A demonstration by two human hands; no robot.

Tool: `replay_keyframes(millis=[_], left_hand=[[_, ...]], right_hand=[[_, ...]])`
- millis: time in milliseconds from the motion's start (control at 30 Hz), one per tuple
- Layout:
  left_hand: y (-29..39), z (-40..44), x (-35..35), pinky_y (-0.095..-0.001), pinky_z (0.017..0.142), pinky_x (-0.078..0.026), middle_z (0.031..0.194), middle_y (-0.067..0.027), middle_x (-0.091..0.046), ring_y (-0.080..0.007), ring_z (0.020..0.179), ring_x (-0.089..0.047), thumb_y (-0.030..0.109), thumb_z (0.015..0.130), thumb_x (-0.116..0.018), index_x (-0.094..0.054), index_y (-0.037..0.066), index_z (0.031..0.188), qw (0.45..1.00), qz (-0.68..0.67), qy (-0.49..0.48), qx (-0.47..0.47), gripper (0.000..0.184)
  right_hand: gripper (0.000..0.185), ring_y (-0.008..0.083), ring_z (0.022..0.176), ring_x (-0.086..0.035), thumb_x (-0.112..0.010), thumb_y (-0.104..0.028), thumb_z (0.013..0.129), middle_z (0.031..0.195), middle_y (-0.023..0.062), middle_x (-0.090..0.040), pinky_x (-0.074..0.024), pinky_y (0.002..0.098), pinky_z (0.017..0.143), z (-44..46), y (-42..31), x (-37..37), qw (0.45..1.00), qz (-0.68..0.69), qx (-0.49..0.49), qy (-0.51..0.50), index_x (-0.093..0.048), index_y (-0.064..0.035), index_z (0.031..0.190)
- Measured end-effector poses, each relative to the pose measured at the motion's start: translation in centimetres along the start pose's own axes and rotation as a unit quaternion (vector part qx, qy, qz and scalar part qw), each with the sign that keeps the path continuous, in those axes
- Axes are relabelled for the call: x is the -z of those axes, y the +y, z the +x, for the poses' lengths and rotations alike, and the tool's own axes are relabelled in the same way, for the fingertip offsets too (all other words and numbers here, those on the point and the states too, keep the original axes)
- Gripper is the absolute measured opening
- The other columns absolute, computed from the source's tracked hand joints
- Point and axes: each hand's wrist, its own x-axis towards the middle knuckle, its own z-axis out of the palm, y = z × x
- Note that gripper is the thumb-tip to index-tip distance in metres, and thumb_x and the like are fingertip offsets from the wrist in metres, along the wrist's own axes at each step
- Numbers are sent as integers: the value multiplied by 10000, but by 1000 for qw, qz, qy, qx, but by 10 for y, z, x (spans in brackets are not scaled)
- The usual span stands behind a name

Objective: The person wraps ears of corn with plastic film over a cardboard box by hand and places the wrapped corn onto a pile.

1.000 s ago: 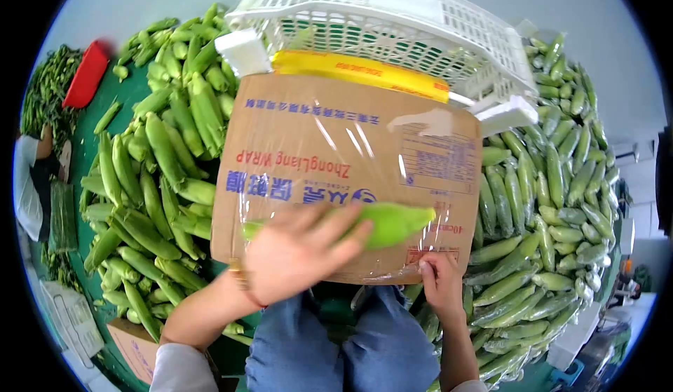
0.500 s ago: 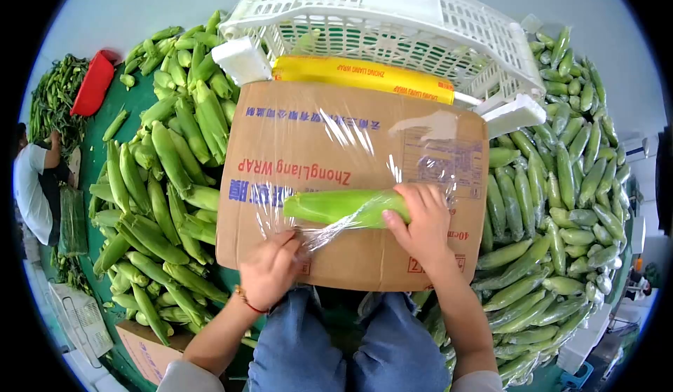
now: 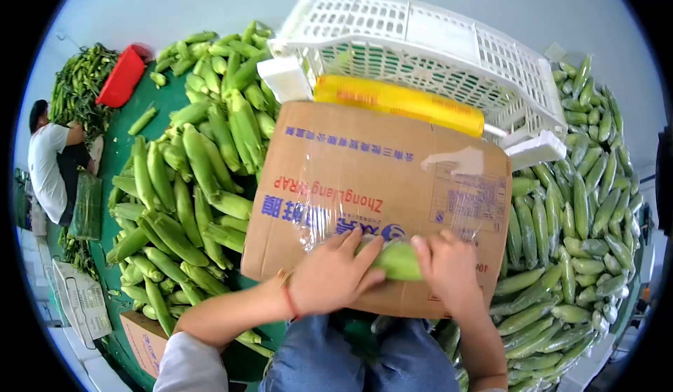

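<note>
An ear of corn [image 3: 401,261] in green husk lies crosswise near the front edge of a cardboard box [image 3: 329,153], with clear film about it. My left hand [image 3: 335,271] covers its left part, fingers curved over the husk and film. Around the right end, my right hand [image 3: 452,268] is closed with the thumb on top. Both wrists rest low over the box's near edge. Behind the box sits a yellow roll of plastic wrap [image 3: 399,104], held in front of a white plastic crate [image 3: 420,34].
Unwrapped corn [image 3: 203,160] is heaped at the left, film-wrapped corn [image 3: 582,203] at the right. A red basin [image 3: 123,76] stands at far left, near a person [image 3: 49,160] crouching beside leafy husks. A smaller carton [image 3: 144,339] lies at lower left.
My left hand has moved from the film's near edge onto the corn. The corn is closer to the box's front edge, and the film stretched across the box has been gathered around it.
</note>
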Motion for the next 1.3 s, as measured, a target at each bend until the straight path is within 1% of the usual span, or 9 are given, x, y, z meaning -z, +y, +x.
replay_keyframes(millis=[167, 300, 400, 633, 800, 967, 1167, 1200, 1300], left_hand=[[-13, 17, -18, -510, 1152, -217, 1467, -250, -374, -393, 1394, -320, 529, 851, -591, -343, -44, 1431, 993, 116, 15, 14, 852], [-94, 126, 6, -406, 1113, -337, 1466, -261, -365, -372, 1361, -372, 327, 839, -657, -355, -53, 1413, 967, 200, 155, -38, 752], [-113, 167, 17, -366, 1069, -394, 1430, -270, -402, -384, 1294, -448, 226, 820, -666, -376, -78, 1380, 991, 121, -36, -41, 701], [-105, 173, 15, -383, 1132, -323, 1521, -221, -289, -367, 1369, -349, 192, 787, -715, -371, -78, 1386, 980, 143, -139, 1, 742], [-100, 146, 12, -414, 1072, -398, 1412, -228, -429, -373, 1294, -445, 183, 797, -713, -515, -12, 1282, 991, 26, 104, -86, 559], [-11, 60, -11, -517, 1061, -398, 1341, -156, -552, -389, 1329, -435, 117, 798, -669, -645, 107, 1181, 951, -76, 197, -226, 384], [21, 79, -19, -427, 827, -537, 1085, -128, -584, -287, 989, -607, 69, 827, -654, -483, 165, 1285, 572, -788, 191, -126, 498], [22, 82, -14, -405, 770, -554, 1013, -118, -582, -259, 897, -627, 63, 832, -654, -450, 163, 1292, 457, -871, 113, -141, 513], [10, 75, 2, -358, 647, -546, 910, -92, -538, -224, 748, -601, 165, 958, -530, -426, 112, 1173, 638, -742, 197, 57, 245]], right_hand=[[392, 337, 910, -617, -674, -357, 834, 1093, 135, -612, -505, 461, 768, 6, 1, 0, 992, 84, 48, 80, -606, -67, 1090], [550, 322, 1075, -536, -739, -405, 732, 1236, 114, -527, -450, 459, 910, 49, -5, 1, 949, -69, 267, 154, -588, -84, 1152], [580, 301, 946, -596, -786, -430, 659, 1052, 102, -590, -499, 425, 815, 110, 9, -13, 936, -69, 298, 172, -595, -77, 1077], [563, 300, 706, -636, -760, -528, 650, 796, 95, -621, -511, 399, 583, 51, -7, 3, 951, -20, 306, -25, -581, -90, 955], [644, 321, 848, -676, -711, -548, 726, 917, 141, -675, -544, 393, 660, -49, 0, 22, 949, 112, 145, -256, -574, -103, 1170], [658, 268, 776, -653, -536, -554, 914, 935, 161, -645, -546, 335, 640, -62, 19, 13, 643, 677, -253, -252, -492, -3, 1272], [911, 239, 542, -596, -301, -815, 837, 759, 164, -576, -479, 336, 426, -34, -29, -38, 19, 895, 5, -446, -514, -1, 1185], [915, 242, 527, -593, -317, -825, 824, 760, 164, -576, -479, 339, 412, -32, -31, -37, 29, 895, 7, -445, -497, -25, 1228], [867, 260, 599, -628, -526, -684, 831, 858, 192, -606, -528, 355, 477, -39, -23, -18, 195, 890, -97, -401, -324, -97, 1436]])
